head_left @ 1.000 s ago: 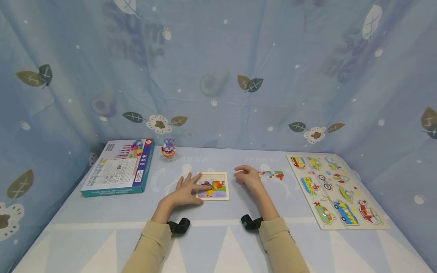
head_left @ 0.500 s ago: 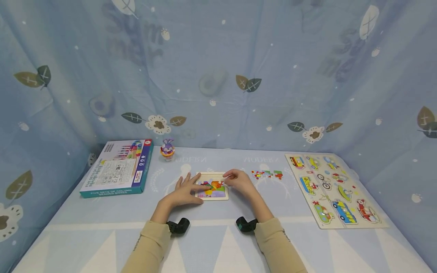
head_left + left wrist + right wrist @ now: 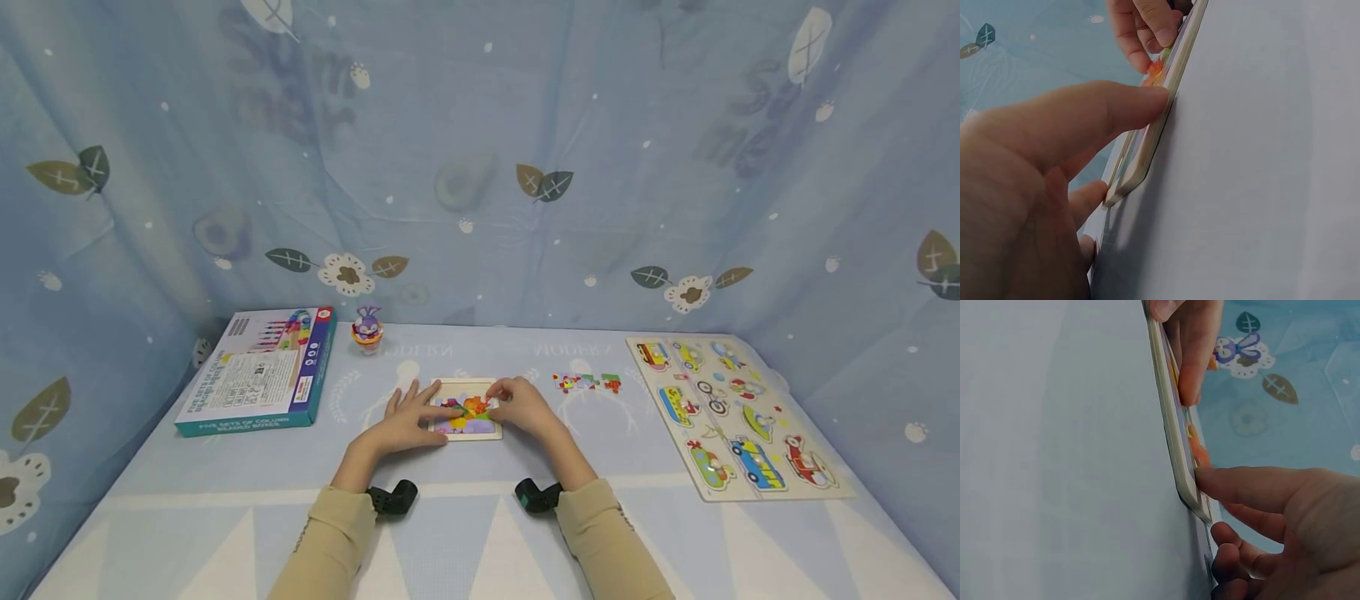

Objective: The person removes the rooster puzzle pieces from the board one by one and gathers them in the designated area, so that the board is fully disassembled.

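A person's left hand [image 3: 408, 417] lies spread and ungripping over the left side of a small jigsaw [image 3: 474, 427] on the counter [image 3: 465, 475], thumb against its near edge. At the jigsaw's right end, the right hand [image 3: 522, 407], bent inward, pinches an orange piece [image 3: 1156, 67] between thumb and finger. The jigsaw lies flat, pale wood framing purple, orange, green and yellow. Loose pieces [image 3: 612, 383] lie beyond its right side.
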{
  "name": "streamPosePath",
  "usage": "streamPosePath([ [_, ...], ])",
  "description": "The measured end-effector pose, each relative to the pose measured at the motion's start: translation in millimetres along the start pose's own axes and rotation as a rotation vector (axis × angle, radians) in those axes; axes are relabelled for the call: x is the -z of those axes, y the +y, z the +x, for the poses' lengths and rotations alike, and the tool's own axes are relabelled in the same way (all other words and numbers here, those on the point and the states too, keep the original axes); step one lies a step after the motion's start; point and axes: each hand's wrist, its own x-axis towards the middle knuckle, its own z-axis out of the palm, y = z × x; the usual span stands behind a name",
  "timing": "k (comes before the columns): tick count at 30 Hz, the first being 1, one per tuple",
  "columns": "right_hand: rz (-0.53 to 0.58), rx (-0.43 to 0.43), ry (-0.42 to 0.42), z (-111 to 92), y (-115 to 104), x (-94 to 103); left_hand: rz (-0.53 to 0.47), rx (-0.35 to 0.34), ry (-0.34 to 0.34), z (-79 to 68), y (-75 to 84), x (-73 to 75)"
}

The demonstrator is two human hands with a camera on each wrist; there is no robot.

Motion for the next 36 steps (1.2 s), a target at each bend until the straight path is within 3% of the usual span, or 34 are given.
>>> streamPosePath([
  [2,0.007,-0.034,-0.002,-4,-12,2.7,0.004,0.001,0.003,-0.1,0.0,0.0],
  [10,0.160,-0.036,0.025,-5,-11,0.8,0.010,0.010,0.008,-0.4,-0.8,0.5],
  [17,0.281,-0.101,0.057,-4,-10,0.3,0.004,0.021,0.011,0.1,0.5,0.5],
  [27,0.426,-0.225,0.194,-3,-13,7.7,0.023,0.030,0.011,1.3,1.5,2.3],
  [36,0.453,-0.263,0.192,-5,-7,16.8,-0.021,0.008,0.000,0.4,0.7,1.0],
])
